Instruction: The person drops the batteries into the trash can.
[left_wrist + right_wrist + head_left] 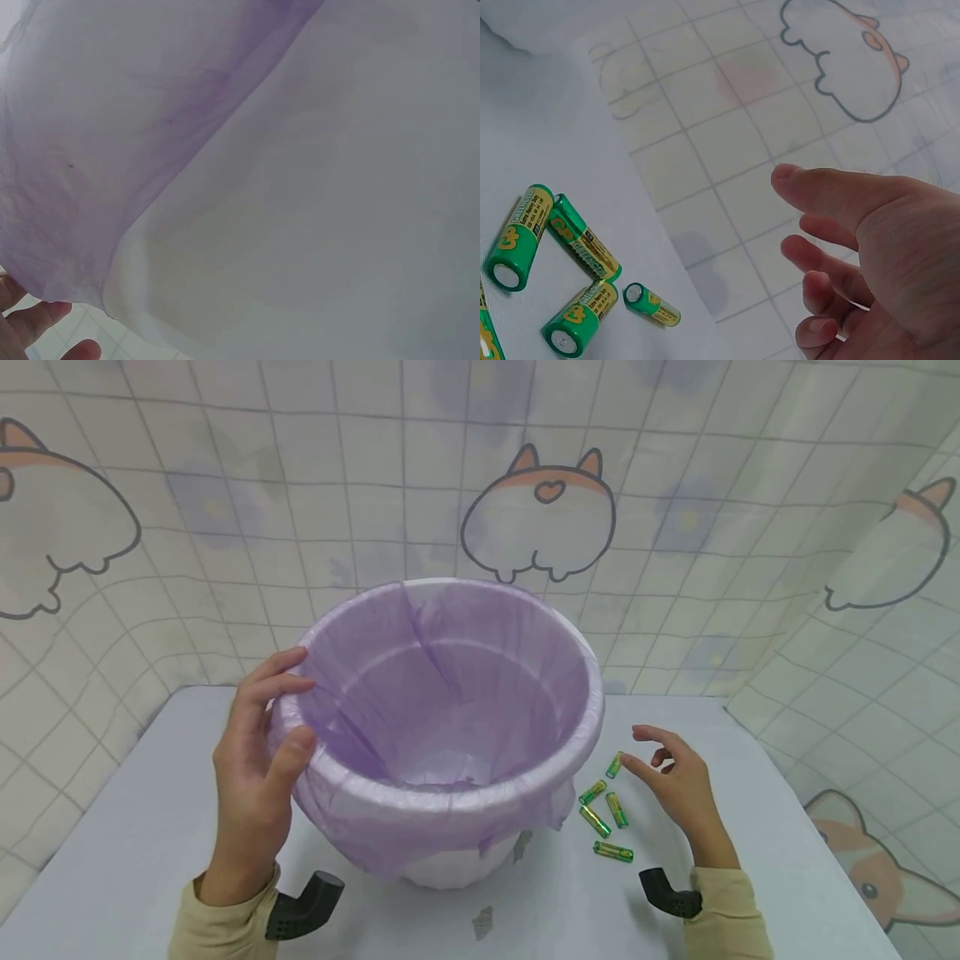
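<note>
A white trash can [442, 868] with a thin purple liner [465, 814] folded over its rim stands on the table. My left hand [258, 768] holds the can's rim at the left, fingertips and thumb over the lined edge. In the left wrist view, its fingers [34, 319] show at the liner's lower corner. Several green and gold batteries [595, 821] lie to the right of the can. My right hand [681, 783] hovers beside them, fingers loosely bent and holding nothing. Its thumb tip appears close to the farthest battery [614, 765]; whether they touch I cannot tell.
The white table [135, 827] backs onto a tile-patterned curtain [360, 485] printed with cartoon corgis, which also hangs at both sides. Small grey patches [483, 923] mark the tabletop near the front. A black wrist camera [303, 906] is strapped at each sleeve.
</note>
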{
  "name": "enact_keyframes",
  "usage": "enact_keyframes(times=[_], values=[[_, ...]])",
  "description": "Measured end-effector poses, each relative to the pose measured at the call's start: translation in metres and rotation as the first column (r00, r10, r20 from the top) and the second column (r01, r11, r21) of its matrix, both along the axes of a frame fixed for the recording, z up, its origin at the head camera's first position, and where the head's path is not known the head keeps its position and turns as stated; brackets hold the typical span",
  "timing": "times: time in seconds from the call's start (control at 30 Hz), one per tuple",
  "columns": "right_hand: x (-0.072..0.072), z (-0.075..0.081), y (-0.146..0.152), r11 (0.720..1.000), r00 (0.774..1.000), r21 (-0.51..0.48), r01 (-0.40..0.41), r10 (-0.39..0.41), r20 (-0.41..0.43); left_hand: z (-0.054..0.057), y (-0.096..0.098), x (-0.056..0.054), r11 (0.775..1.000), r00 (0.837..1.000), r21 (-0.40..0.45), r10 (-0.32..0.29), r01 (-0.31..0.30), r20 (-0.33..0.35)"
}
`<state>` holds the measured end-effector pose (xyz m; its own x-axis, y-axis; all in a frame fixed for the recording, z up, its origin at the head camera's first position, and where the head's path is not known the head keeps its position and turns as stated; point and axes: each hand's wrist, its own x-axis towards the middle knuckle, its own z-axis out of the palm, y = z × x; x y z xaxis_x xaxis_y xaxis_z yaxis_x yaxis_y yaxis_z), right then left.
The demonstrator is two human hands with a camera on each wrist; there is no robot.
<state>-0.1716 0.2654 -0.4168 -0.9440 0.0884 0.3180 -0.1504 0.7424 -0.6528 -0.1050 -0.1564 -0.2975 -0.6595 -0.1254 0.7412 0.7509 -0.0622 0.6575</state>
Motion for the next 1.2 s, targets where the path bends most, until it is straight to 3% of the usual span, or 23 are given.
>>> enact_keyframes(times=[0.37, 0.83, 1.2], values=[[-0.005, -0.009, 0.004, 1.0, 0.999, 0.021, 0.005, -0.006, 0.052, 0.001, 0.001, -0.002, 1.0, 1.0, -0.009, 0.005, -0.005, -0.02], [-0.013, -0.02, 0.006, 0.999, 0.974, 0.035, 0.015, -0.023, 0.224, 0.0, 0.002, -0.002, 1.0, 1.0, -0.009, -0.003, 0.003, -0.011], [-0.02, -0.033, 0.012, 0.999, 0.97, 0.041, -0.033, 0.023, 0.241, -0.003, 0.001, 0.0, 0.999, 0.999, -0.017, 0.033, -0.033, -0.004]])
